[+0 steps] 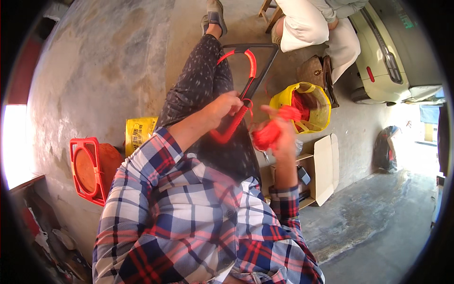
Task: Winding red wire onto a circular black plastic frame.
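A black frame (pixel 265 70) with straight sides and a curved inner loop rests across my lap. Red cord (pixel 235 125) is wound closely round part of the loop at the near end, and the far curve is red too. My left hand (pixel 224 106) grips the frame, its fingers closed at the near part beside the winding. To the right, blurred by motion, my right hand (pixel 283 135) is closed round a loose bundle of red cord (pixel 266 137). A thin red strand shows between the frame and that bundle.
A yellow bag (pixel 325 102) with red material inside stands right, beside a brown handbag (pixel 310 70). An open cardboard box (pixel 326 165) is nearer. At left are a red frame (pixel 97 165) and a yellow package (pixel 138 134). A person (pixel 302 23) sits ahead near a car (pixel 378 52).
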Motion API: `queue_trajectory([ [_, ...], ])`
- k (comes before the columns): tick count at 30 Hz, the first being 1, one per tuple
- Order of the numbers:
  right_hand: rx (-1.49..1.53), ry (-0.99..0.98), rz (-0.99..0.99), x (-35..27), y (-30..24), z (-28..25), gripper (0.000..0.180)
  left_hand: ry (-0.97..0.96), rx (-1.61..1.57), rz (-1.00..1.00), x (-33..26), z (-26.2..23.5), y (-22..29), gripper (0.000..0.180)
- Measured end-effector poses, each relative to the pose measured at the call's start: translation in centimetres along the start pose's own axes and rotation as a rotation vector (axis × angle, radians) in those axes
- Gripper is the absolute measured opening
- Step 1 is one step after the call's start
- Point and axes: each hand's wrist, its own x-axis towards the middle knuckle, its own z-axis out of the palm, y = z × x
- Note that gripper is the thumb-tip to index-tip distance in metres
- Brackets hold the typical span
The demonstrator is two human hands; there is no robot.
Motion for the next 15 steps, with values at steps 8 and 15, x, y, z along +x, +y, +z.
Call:
queue_trajectory([
  [8, -0.134, 0.099, -0.114, 0.7, -0.5, 3.4, 0.009, 0.059, -0.058, -0.037, -0.1, 0.6, 0.8, 0.014],
  [15, -0.049, 0.008, 0.026, -2.5, -1.6, 3.3, 0.01, -0.03, -0.063, -0.045, 1.2, -1.0, -0.5, 0.013],
])
